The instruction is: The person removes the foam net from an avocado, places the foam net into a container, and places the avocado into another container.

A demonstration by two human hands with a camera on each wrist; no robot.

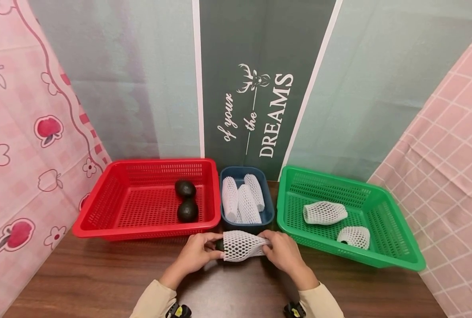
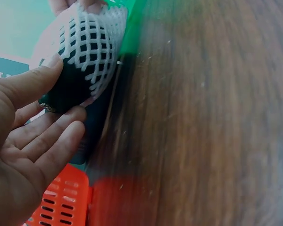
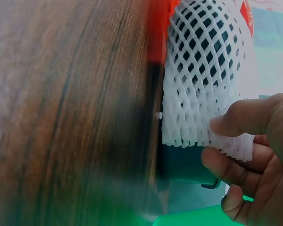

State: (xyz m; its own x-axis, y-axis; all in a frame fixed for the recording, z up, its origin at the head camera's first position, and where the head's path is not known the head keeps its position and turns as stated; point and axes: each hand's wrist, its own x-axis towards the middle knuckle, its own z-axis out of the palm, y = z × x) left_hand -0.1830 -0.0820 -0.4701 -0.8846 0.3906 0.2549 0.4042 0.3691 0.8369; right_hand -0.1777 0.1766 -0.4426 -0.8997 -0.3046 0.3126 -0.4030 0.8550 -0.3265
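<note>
A dark avocado (image 2: pixel 68 92) is mostly inside a white foam net sleeve (image 1: pixel 241 246), its bare end poking out on the left. My left hand (image 1: pixel 198 252) grips that bare end between thumb and fingers. At the other end, my right hand (image 1: pixel 282 250) pinches the sleeve's loose edge, as the right wrist view shows with the sleeve (image 3: pixel 203 75) stretched over the fruit. Both hands are above the table, in front of a small blue bin (image 1: pixel 268 207) that holds several white foam net sleeves (image 1: pixel 249 205).
To the left stands a red basket (image 1: pixel 148 227) with two bare avocados (image 1: pixel 185 189). A green basket (image 1: pixel 339 249) on the right holds two net-covered pieces (image 1: pixel 325 213). All sit on a brown wooden table (image 1: pixel 228 291), with cloth hanging behind and on both sides.
</note>
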